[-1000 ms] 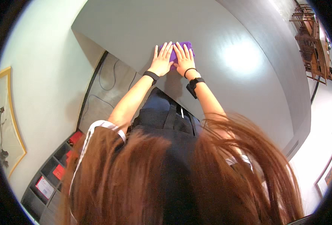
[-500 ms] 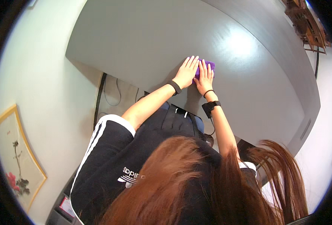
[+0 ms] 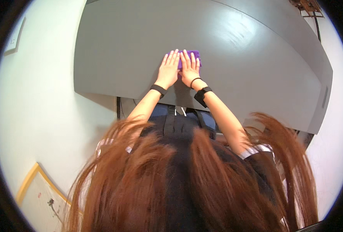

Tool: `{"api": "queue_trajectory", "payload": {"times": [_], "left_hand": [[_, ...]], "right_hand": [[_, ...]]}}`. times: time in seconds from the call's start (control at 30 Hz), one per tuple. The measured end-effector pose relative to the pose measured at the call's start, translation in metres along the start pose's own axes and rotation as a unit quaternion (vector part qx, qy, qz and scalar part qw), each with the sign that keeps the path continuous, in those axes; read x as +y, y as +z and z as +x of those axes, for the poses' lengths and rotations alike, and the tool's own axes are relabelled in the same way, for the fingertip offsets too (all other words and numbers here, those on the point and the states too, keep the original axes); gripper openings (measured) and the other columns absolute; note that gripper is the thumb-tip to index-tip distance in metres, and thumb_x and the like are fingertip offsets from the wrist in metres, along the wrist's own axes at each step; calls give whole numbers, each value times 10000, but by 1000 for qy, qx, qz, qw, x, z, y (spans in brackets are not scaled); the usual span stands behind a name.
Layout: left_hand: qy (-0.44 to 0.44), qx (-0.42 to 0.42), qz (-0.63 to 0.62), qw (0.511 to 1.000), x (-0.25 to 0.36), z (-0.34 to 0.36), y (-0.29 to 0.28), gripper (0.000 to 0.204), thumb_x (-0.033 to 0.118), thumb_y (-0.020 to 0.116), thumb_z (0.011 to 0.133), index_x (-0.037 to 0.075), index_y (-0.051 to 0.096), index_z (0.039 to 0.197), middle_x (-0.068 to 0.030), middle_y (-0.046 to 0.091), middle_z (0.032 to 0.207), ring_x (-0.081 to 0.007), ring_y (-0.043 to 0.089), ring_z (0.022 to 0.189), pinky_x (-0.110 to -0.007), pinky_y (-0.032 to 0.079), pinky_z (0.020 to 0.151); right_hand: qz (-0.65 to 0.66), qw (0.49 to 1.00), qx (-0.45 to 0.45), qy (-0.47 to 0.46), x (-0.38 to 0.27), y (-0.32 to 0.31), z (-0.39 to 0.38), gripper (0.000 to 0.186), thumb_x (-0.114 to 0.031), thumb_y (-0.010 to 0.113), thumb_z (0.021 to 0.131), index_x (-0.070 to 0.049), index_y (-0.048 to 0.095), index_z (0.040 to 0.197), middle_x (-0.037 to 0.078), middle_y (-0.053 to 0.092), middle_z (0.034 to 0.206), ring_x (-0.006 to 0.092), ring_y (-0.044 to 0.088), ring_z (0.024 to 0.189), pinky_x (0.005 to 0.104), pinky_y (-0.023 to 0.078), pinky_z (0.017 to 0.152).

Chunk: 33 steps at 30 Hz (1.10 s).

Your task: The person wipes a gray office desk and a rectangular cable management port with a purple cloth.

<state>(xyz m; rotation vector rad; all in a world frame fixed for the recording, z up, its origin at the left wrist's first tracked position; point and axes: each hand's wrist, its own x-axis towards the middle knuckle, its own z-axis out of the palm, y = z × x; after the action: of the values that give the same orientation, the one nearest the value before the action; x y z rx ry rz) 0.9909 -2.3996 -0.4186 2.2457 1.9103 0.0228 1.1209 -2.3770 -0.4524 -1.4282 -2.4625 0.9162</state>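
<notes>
A folded purple cloth (image 3: 197, 54) lies on the grey tabletop (image 3: 121, 46), mostly hidden under my hands. My right hand (image 3: 190, 70) rests flat on it with the fingers stretched forward and slightly apart. Beside it, my left hand (image 3: 168, 72) lies palm down with straight fingers, at the cloth's left side. The thumbs come close together between the hands. Whether the left palm is on the cloth or on the bare table, I cannot tell.
Black bands circle both wrists, and a black device (image 3: 202, 96) is strapped to the right one. Long hair (image 3: 225, 181) hangs across the lower view. A framed picture (image 3: 43, 193) is at the lower left, by a pale wall (image 3: 43, 96). The table's near edge runs below my wrists.
Both hands and the cloth have slid left across the table. The view has turned, and more hair now covers my body and upper arms.
</notes>
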Motion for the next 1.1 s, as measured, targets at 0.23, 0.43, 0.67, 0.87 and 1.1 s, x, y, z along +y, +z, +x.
{"api": "queue_trajectory", "payload": {"times": [0.23,0.43,0.67,0.87,1.1], "left_hand": [[39,-35,-15,998,47,2,6,732,150,626,787,-74,259,1379,-223,229,1467,-349,204,1376,-423,156,1146],[125,-43,-132,982,63,22,5,776,144,640,782,-96,215,1385,-244,215,1466,-381,196,1372,-437,172,1138],[265,-78,-78,958,107,73,-13,688,72,563,774,-123,262,1361,-267,241,1450,-366,229,1367,-423,178,1139],[318,-51,52,945,120,113,-17,589,72,495,822,-108,307,1351,-232,264,1458,-332,266,1361,-398,205,1133],[303,-18,23,953,144,195,-5,615,49,527,808,-81,302,1364,-215,257,1465,-318,257,1366,-392,194,1139]], "right_hand": [[-22,998,39,-36,40,-15,-39,858,-190,659,756,-90,175,1457,88,111,1530,341,75,1403,516,58,1122],[-31,998,46,-11,61,-61,-55,811,-191,661,746,-108,249,1439,37,189,1521,263,149,1403,428,106,1143],[-10,985,100,139,69,-110,-85,818,-94,679,733,-109,253,1431,65,217,1507,254,204,1389,421,155,1143],[-23,963,205,176,77,-111,-79,729,-22,652,738,-85,337,1392,97,323,1457,281,321,1333,381,283,1100],[-45,950,248,185,146,-144,-26,622,55,548,750,-84,417,1342,91,400,1411,264,372,1302,374,308,1093]]}}
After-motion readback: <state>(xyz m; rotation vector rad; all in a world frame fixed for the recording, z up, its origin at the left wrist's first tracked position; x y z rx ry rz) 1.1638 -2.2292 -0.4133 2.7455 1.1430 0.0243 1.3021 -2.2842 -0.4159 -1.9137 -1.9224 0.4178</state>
